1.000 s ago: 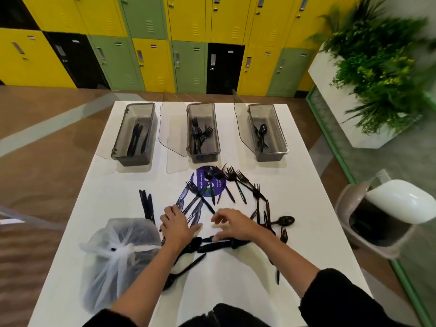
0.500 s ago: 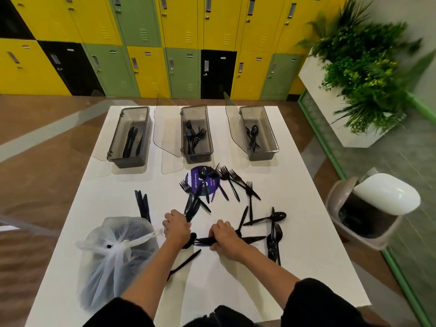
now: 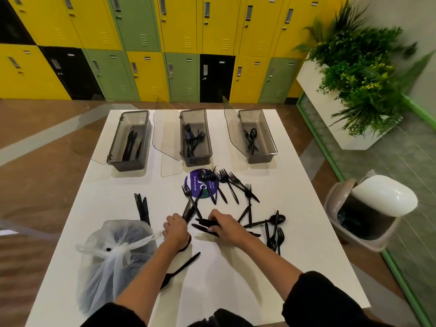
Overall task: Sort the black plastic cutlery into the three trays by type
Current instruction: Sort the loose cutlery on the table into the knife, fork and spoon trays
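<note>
As left hand (image 3: 175, 228) and right hand (image 3: 225, 226) clutch slim glossy cutlery (image 3: 204, 222), white table (image 3: 299, 204)

The person wears a black top. The left sleeve (image 3: 111, 315) and right sleeve (image 3: 325, 300) are plain black cloth, ending near the elbows. Both forearms are bare. The left hand (image 3: 175, 228) and right hand (image 3: 226, 226) are bare. More black cloth (image 3: 219, 318) shows between the arms.
</note>
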